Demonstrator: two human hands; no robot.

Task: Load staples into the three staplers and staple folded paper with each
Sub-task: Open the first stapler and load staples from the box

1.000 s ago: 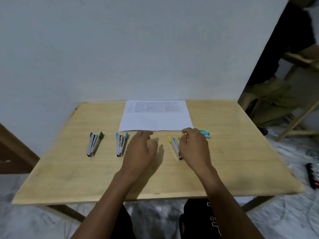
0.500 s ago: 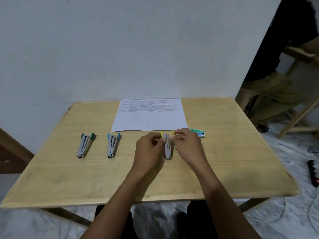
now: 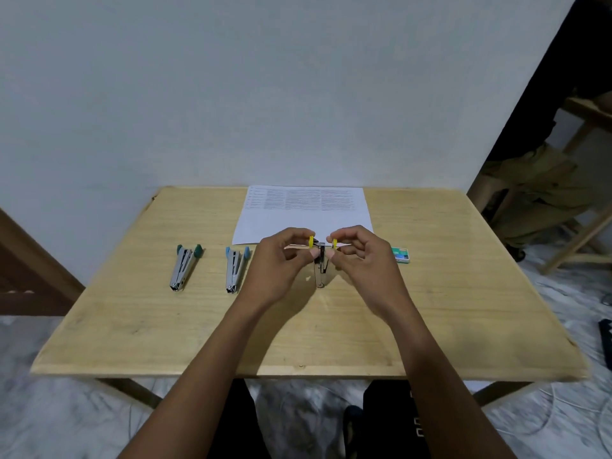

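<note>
The yellow-tipped stapler is lifted just above the table's middle, held between both hands with its two yellow ends spread apart. My left hand pinches the left yellow end and my right hand pinches the right one. A green-tipped stapler and a blue-tipped stapler lie on the table to the left, both untouched. A printed sheet of paper lies flat behind my hands. To the right of my right hand a small green staple box rests on the table.
The wooden table stands against a pale wall. A seated person on a wooden chair is at the far right. A dark object lies on the floor at the right edge.
Both hands picked the yellow-tipped stapler up off the table, turned it lengthwise toward me and pulled its yellow ends apart. The camera view shifted slightly.
</note>
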